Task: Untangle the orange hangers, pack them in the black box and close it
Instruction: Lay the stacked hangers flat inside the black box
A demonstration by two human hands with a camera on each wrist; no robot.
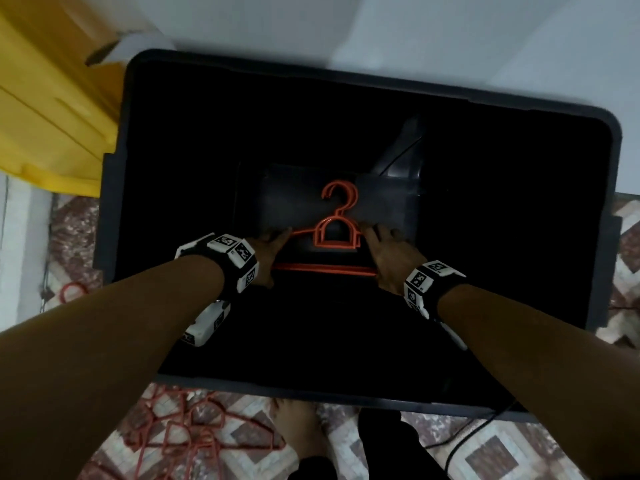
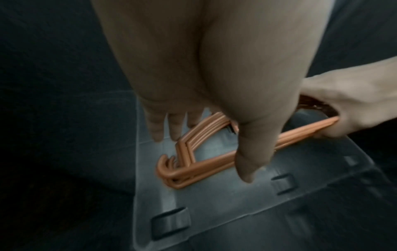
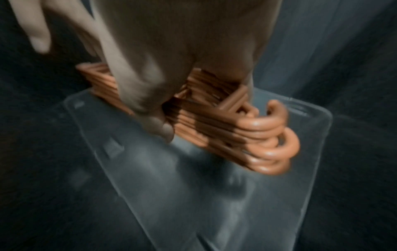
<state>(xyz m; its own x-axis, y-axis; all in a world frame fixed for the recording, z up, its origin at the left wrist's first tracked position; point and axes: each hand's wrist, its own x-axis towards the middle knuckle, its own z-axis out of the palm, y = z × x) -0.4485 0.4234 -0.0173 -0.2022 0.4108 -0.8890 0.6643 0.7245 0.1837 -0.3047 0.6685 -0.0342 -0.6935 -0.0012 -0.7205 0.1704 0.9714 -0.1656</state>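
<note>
I grip the stack of hangers [image 1: 334, 237] at each end with my left hand [image 1: 268, 256] and right hand [image 1: 388, 259], keeping them level and aligned low in the black box [image 1: 138, 140] at frame centre, while a tangle [image 1: 187, 431] waits lower left.

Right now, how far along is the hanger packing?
Partly done. A neat stack of orange hangers is down inside the open black box, with the left hand and right hand holding its two ends. Left: a tangled pile of hangers lies on the floor in front of the box, and the box has no lid on it yet.
</note>
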